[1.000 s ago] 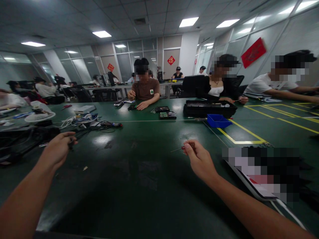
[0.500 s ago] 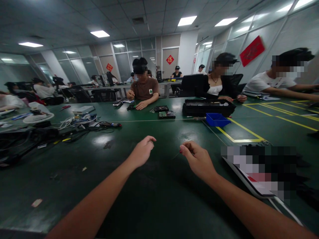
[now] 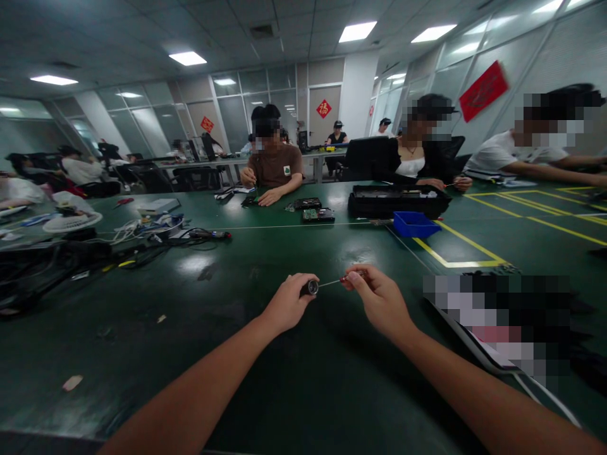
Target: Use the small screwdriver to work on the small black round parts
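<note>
Red shows at the handle of a slim screwdriver (image 3: 348,278), pinched between the thumb and bent fingers of the right hand (image 3: 382,300), its thin metal shaft pointing left. The left hand (image 3: 284,306) has its thumb and fingers closed around a short dark cylinder (image 3: 312,287), whose round end, rimmed in silver, faces the wearer. The shaft reaches the cylinder's right edge; whether the two touch or one merely passes by the other cannot be told. Both hands are above the middle of a green tabletop (image 3: 265,404), with the cylinder and the screwdriver held between them. Further forward lies a hard drive (image 3: 318,215) showing a green circuit board, with a dark flat unit (image 3: 307,203) just behind it. To their right, a blue plastic bin (image 3: 415,225) sits in front of a long black tray (image 3: 398,205), near yellow tape (image 3: 467,263) marked on the surface. On the left are tangled cables (image 3: 177,237), a pale flat box (image 3: 159,206) and a white round piece (image 3: 72,222) with a slotted rim. Across from the wearer, a person in a brown shirt (image 3: 279,165) has both hands near small dark parts. A blurred-out item (image 3: 493,322) lies by the right forearm.
</note>
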